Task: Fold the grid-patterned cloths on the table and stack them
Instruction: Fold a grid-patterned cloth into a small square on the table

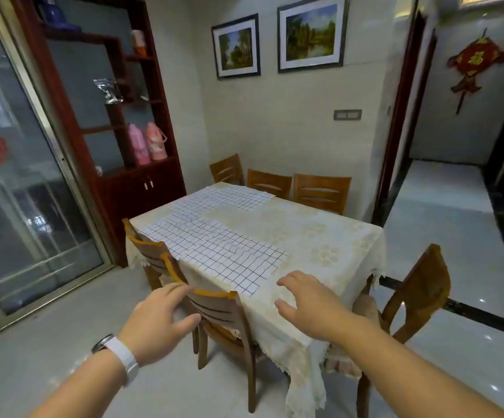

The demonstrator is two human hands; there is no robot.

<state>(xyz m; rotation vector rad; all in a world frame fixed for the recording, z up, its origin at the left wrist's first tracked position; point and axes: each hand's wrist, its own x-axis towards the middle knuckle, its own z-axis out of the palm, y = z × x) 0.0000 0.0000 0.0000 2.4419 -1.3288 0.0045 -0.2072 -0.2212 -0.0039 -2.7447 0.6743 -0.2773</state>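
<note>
A: Two empty hands, we'd say. Our left hand (157,318) hovers with fingers spread loose just by the chair (214,306) back, gripping nothing.

B: Likely because that chair stands between us and the table (320,236). The grid-patterned cloths (214,251) lie flat and unfolded along its left side, the nearest reaching toward our corner.

A: And our right hand (308,306), equally slack and empty, hangs over that corner, near the closest cloth's edge. We judge it's placed to take that one first.
</note>
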